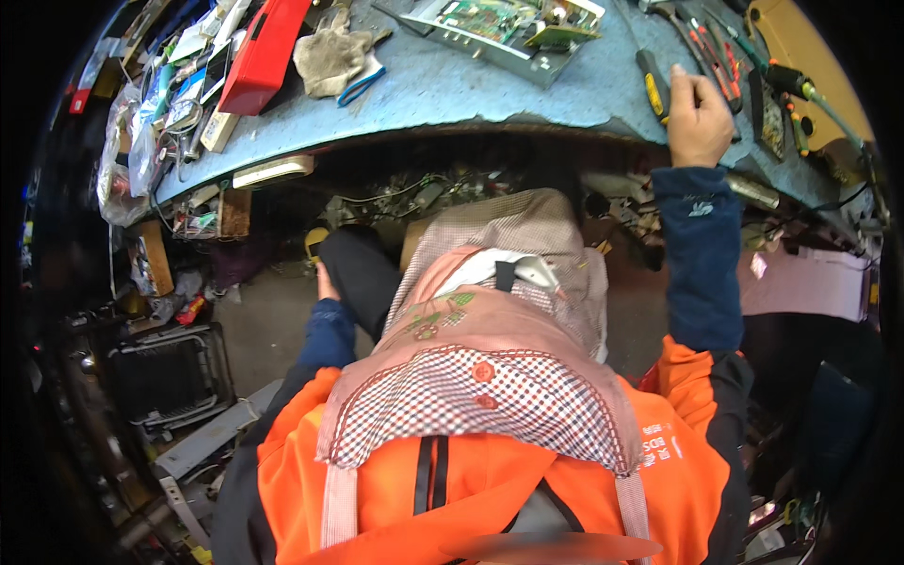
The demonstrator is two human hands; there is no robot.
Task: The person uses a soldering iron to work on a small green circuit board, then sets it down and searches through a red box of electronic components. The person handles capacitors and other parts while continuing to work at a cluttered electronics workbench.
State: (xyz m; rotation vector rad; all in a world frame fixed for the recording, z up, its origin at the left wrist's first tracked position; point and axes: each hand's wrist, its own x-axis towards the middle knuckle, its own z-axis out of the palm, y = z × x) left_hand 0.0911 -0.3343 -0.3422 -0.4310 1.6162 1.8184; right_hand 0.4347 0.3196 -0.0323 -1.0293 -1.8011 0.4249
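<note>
My right hand (699, 121) rests near the front edge of the blue bench, its fingers curled closed; what they hold, if anything, is hidden. Just left of it lies a screwdriver (652, 87) with a yellow and black handle. Beyond and right of the fist are red-handled pliers (723, 68). Down beside my left knee is my left hand (326, 283), mostly hidden behind my arm and leg, so its fingers do not show. An opened metal equipment case (539, 68) with green circuit boards sits at the far middle of the bench.
A work glove (330, 58) and a red box (262, 58) lie on the bench's left side, beside heaped small parts and a plastic bag (118, 160). A green-shafted screwdriver (800, 87) and a dark circuit board (767, 118) are at the right. Clutter fills the space beneath.
</note>
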